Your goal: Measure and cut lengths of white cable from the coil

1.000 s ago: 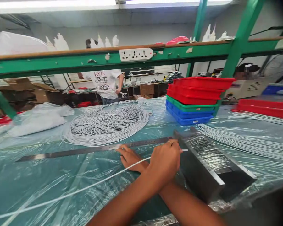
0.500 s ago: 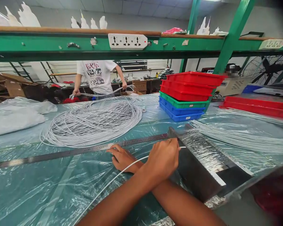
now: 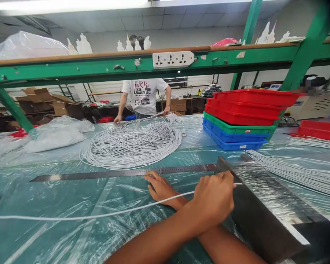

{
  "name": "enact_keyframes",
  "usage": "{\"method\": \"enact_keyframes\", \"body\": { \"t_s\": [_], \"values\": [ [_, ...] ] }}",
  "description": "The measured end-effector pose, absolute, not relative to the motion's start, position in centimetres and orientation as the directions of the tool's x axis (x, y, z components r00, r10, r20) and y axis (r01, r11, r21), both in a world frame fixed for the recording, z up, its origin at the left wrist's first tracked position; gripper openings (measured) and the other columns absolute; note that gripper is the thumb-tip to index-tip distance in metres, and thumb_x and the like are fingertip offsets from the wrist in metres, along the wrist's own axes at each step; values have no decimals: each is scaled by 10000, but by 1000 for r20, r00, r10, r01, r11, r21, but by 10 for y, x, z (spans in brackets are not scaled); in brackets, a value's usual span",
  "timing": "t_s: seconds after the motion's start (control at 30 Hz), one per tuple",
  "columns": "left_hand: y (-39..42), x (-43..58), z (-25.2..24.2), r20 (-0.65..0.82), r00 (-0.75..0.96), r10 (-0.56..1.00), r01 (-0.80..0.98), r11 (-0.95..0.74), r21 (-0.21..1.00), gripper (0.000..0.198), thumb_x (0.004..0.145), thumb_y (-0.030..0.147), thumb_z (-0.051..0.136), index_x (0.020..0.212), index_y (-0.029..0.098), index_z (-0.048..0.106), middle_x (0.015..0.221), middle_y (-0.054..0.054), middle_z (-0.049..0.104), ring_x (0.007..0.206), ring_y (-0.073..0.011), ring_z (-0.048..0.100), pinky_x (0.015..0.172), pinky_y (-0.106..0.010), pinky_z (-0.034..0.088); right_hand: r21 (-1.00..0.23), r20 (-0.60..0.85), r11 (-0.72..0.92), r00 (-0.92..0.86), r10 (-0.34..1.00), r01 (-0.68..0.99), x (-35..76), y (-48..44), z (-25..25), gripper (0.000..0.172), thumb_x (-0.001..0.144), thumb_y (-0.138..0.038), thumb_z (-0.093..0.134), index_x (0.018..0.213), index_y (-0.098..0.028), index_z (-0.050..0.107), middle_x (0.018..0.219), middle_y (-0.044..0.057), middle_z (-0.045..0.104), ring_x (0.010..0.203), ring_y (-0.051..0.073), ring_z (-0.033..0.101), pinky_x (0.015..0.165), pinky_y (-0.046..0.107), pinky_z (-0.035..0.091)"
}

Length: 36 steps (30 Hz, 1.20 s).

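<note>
My arms are crossed over the table. My left hand (image 3: 214, 198) is closed round a thin white cable (image 3: 99, 215), whose short end pokes out against a dark metal block (image 3: 261, 220). The cable runs left across the plastic-covered table (image 3: 57, 194). My right hand (image 3: 161, 187) lies flat under my left wrist, its fingers spread on the plastic just below a long steel ruler (image 3: 112, 173).
A big coil of white cable (image 3: 132, 145) lies behind the ruler, cut lengths (image 3: 294, 168) at the right. Stacked red, green and blue trays (image 3: 244, 117) stand at the back right, white bags (image 3: 53, 137) at the left. A person in a white T-shirt (image 3: 144, 97) handles cables across the table.
The view has swung slightly. The cable now lies straighter and flatter to the left. The person across the table has lowered both hands to the table edge. My hands keep their hold.
</note>
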<state>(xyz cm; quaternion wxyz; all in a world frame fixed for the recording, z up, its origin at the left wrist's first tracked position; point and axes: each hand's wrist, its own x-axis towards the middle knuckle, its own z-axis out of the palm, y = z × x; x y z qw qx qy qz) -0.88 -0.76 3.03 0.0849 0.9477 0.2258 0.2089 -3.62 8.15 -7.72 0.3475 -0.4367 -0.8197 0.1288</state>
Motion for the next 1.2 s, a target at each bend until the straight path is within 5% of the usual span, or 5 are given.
{"method": "enact_keyframes", "body": {
  "t_s": [0.2, 0.7, 1.2],
  "values": [
    [-8, -8, 23, 441, 792, 422, 396, -905, 153, 112, 924, 191, 513, 1010, 145, 458, 923, -30, 602, 688, -267, 602, 566, -417, 570, -519, 450, 589, -388, 805, 620, -38, 81, -76, 433, 871, -121, 455, 1293, -201, 513, 1263, 90, 516, 1138, 206, 537, 1004, 356, 436],
    [-6, -8, 20, 527, 779, 339, 364, -929, 59, 241, 797, 176, 563, 999, 127, 441, 938, -15, 564, 627, -226, 571, 443, -368, 518, -557, 433, 578, -385, 815, 596, -39, 82, -77, 311, 909, -149, 433, 1182, -186, 578, 1173, 89, 570, 1064, 210, 566, 935, 372, 465],
    [-6, -9, 18, 531, 784, 320, 352, -935, 43, 170, 876, 228, 540, 981, 130, 450, 936, -17, 554, 628, -210, 557, 426, -343, 464, -561, 444, 584, -381, 811, 587, -40, 82, -78, 304, 885, -122, 446, 1131, -208, 603, 1138, 77, 582, 1052, 206, 573, 945, 373, 455]
  ]
}}
